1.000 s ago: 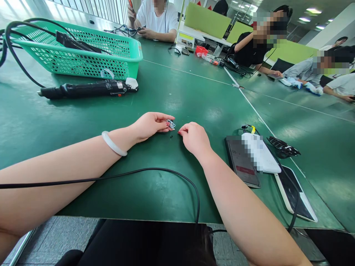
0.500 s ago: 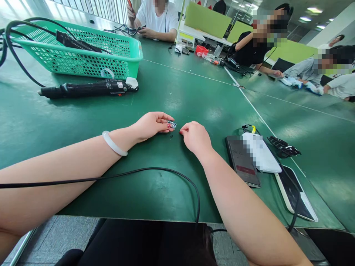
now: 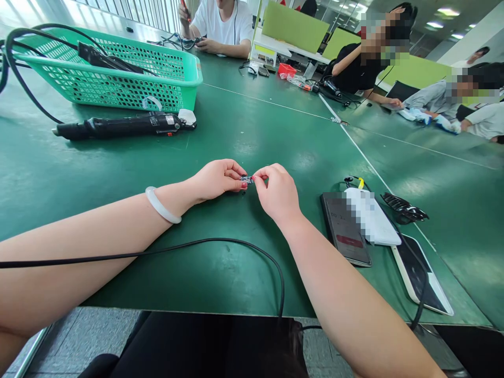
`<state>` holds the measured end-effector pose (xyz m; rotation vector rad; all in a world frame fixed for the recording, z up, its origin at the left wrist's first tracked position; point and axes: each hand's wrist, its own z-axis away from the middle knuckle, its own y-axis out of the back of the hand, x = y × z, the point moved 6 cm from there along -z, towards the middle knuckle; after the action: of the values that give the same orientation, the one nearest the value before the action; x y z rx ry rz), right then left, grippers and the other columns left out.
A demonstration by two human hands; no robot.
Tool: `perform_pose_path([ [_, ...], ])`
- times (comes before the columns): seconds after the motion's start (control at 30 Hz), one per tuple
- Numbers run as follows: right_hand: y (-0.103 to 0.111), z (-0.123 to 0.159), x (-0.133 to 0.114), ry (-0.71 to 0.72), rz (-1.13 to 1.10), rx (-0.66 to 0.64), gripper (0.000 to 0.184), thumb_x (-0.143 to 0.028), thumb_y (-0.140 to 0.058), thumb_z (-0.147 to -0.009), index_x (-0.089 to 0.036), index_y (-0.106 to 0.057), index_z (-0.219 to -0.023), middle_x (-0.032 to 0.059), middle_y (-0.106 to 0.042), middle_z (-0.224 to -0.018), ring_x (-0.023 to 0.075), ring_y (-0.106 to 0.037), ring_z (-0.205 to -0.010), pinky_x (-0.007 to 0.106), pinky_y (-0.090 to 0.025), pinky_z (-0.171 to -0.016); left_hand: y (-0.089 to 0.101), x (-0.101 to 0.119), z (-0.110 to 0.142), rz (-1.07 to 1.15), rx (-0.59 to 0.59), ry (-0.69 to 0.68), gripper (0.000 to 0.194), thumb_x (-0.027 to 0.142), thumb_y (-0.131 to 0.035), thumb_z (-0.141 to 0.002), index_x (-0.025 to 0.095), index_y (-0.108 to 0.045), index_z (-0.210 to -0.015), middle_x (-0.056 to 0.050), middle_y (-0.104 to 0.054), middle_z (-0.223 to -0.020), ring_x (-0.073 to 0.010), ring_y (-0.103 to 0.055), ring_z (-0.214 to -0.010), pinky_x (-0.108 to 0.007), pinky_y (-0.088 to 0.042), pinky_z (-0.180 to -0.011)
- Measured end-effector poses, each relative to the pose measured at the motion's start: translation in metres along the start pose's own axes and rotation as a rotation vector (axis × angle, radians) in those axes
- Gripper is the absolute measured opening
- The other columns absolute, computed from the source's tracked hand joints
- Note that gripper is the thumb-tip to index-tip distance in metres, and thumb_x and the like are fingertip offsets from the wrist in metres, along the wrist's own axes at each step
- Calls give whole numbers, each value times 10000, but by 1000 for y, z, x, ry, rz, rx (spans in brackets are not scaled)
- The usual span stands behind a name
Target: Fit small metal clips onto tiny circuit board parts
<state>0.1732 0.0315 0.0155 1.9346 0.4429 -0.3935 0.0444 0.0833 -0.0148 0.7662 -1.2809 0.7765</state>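
Observation:
My left hand (image 3: pixel 221 178) holds a small circuit board (image 3: pixel 247 179) between thumb and fingers, just above the green table. Thumb and forefinger of my right hand (image 3: pixel 276 190) are pinched together at the board's right end. Whether they grip the board itself or a tiny part against it, I cannot tell. Beneath the left fingertips lie tiny dark bits (image 3: pixel 243 192) on the table, too small to name.
A black electric screwdriver (image 3: pixel 126 126) lies before a green basket (image 3: pixel 189 76) at the left. To the right are a phone (image 3: pixel 346 231), a white device (image 3: pixel 370 215) and black hair clip (image 3: pixel 405 208). A black cable (image 3: pixel 220 240) crosses in front. Several people sit beyond.
My right hand has moved slightly left and up, so its pinched fingers now meet the circuit board. The board has turned a little in my left hand, which stays in place.

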Motion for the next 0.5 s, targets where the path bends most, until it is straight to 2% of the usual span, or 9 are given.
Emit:
perform_pose_path([
  [0.33,-1,3,-6,28,28,34,158,-226,-508,-838,-192,-632,-746,34,-603,-851,152,-559,-765,287,-417,-676,0,1,1,-79,-11,-15,205,95,-732,-657,124,-602,-813,-28,-688,-702,-123,-651,-658,-298,-517,-702],
  [0.5,1,5,-9,66,-17,45,178,-216,-504,-840,-197,-655,-747,30,-617,-841,149,-562,-755,288,-423,-671,1,0,0,34,-9,2,215,85,-733,-667,115,-595,-829,-36,-694,-734,-123,-665,-710,-302,-523,-758],
])
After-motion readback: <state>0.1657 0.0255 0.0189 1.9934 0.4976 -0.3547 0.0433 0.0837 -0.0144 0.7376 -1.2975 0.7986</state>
